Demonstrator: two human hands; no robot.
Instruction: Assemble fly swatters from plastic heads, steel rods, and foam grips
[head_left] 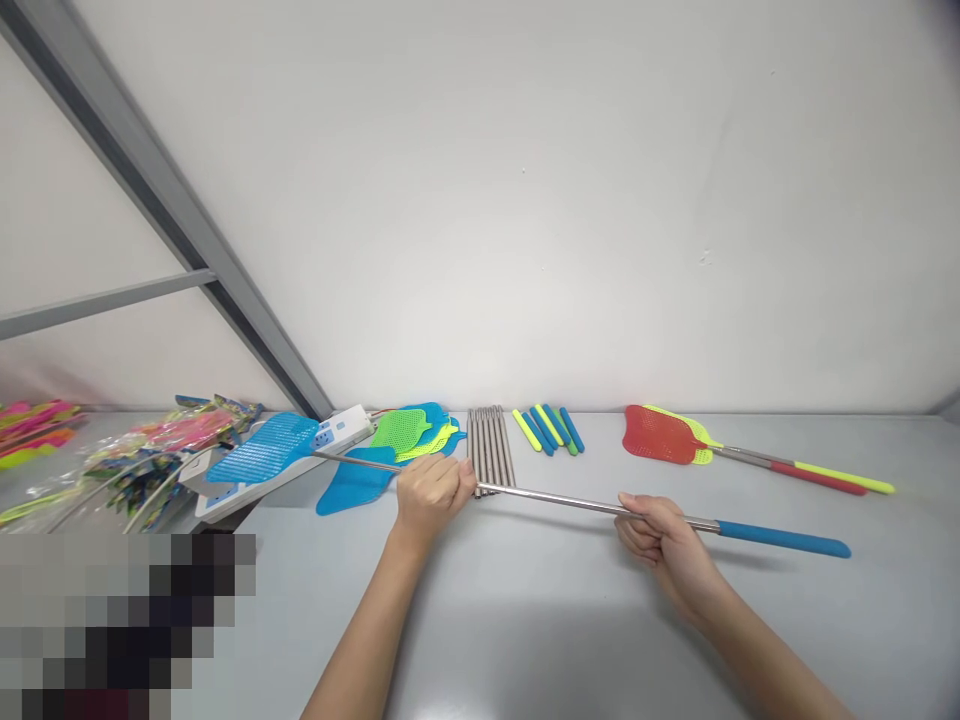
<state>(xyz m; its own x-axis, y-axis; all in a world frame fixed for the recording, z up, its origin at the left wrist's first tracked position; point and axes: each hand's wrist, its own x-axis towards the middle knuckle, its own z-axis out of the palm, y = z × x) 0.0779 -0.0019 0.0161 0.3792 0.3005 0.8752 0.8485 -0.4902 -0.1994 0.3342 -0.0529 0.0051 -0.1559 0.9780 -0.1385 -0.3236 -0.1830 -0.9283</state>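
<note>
Both hands hold one blue fly swatter with a long metal telescopic rod (pixel 559 497), stretched out across the table. My left hand (pixel 435 490) is closed round the thinner part of the rod, towards the blue mesh head (pixel 266 450). Closer to the blue grip (pixel 784 540), my right hand (pixel 664 535) pinches the thicker part between thumb and fingers. Behind the left hand lie loose swatter heads, among them a green one (pixel 401 430) and a blue one (pixel 356 485). A row of metal rods (pixel 491 450) lies just beyond the held rod.
Several blue, yellow and green grips (pixel 549 430) lie near the wall. To the right rest a red swatter (pixel 660 436) and a yellow one (pixel 705 455). A white power strip (pixel 341 428) and plastic-wrapped packages (pixel 180 450) are at the left, beside a grey metal frame (pixel 217 285).
</note>
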